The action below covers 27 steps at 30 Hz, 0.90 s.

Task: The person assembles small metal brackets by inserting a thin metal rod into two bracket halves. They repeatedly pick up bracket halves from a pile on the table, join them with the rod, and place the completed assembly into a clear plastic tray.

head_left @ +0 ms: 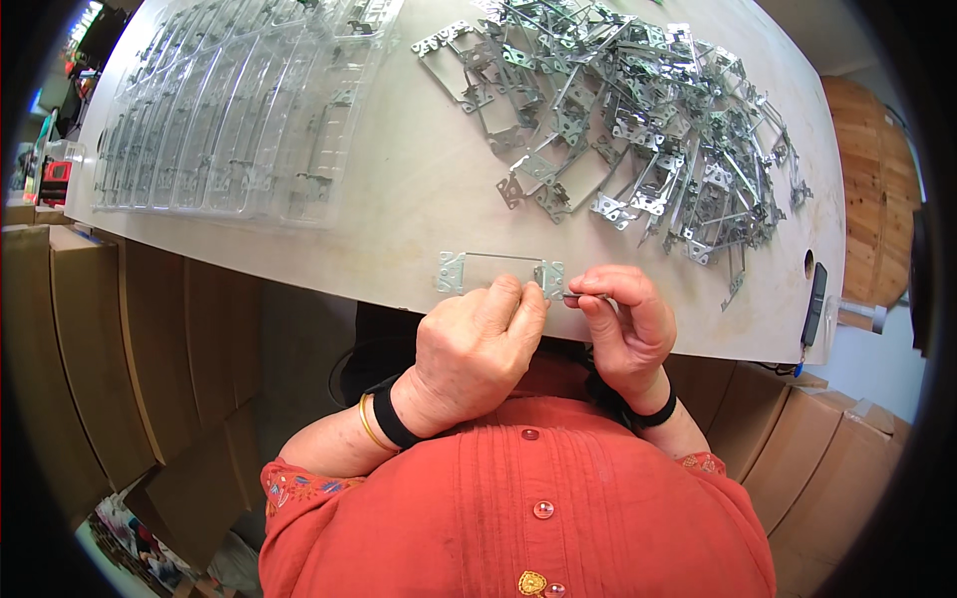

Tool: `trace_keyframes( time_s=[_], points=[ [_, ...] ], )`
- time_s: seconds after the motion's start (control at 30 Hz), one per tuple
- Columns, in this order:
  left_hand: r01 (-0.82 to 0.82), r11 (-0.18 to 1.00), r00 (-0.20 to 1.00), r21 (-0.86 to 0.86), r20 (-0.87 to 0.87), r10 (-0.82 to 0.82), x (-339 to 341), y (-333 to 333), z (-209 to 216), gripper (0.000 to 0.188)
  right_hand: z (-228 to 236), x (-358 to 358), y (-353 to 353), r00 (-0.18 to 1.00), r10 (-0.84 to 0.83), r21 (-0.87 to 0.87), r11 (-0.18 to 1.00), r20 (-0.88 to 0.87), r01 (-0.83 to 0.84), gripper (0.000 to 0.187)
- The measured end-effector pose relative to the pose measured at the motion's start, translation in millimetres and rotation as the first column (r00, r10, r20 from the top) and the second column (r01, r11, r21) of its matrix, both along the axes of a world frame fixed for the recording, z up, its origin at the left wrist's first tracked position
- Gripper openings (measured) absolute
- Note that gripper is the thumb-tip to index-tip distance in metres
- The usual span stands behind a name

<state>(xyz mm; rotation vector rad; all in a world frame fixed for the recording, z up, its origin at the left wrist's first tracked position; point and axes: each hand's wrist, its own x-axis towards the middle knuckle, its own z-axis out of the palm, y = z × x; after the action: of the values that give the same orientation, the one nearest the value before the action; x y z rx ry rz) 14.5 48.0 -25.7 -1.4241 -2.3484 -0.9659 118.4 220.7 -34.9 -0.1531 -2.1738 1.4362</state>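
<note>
A thin metal bracket (pixel 452 272) with a punched plate at each end and a slim bar between them lies near the table's front edge. My left hand (pixel 471 344) is closed, its fingertips pressed together at the bracket's right end and partly covering its lower side. Just to the right, my right hand (pixel 633 324) pinches a small, thin dark piece (pixel 586 295) between thumb and fingers. The tip of that piece points at the bracket's right plate; most of it is hidden in my fingers, so its kind is unclear.
A tangled heap of similar metal brackets (pixel 638 130) spreads over the far right. Stacked clear plastic trays (pixel 224 140) with metal parts in their slots stand at the far left. A black bar-shaped object (pixel 813 305) lies by the right edge. Cardboard boxes (pixel 189 339) stand below the table.
</note>
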Motion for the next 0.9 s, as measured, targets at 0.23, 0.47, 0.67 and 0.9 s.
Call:
trace_keyframes(
  time_s=[0.23,0.47,0.67,0.9],
  points=[
    [-0.002,1.0,1.0,-0.008,0.018,0.002,2.5,-1.0,-2.0,0.019,-0.1,-0.2,0.0,1.0,0.016,0.035,0.999,0.004,-0.016,0.019],
    [0.0,1.0,1.0,-0.006,0.016,0.0,2.4,-0.5,-5.1,0.02,0.2,-5.4,2.7,0.997,0.06,0.155,0.987,-0.051,-0.051,0.019],
    [-0.007,1.0,1.0,-0.016,0.016,0.007,2.2,-0.5,-3.8,0.02,0.0,-5.0,3.3,0.997,0.057,0.178,0.983,-0.061,-0.045,0.019],
    [-0.011,1.0,1.0,-0.022,0.017,0.012,2.6,-1.2,-5.1,0.02,1.0,-4.1,3.4,0.997,0.063,0.184,0.982,-0.046,-0.054,0.02]
  ],
)
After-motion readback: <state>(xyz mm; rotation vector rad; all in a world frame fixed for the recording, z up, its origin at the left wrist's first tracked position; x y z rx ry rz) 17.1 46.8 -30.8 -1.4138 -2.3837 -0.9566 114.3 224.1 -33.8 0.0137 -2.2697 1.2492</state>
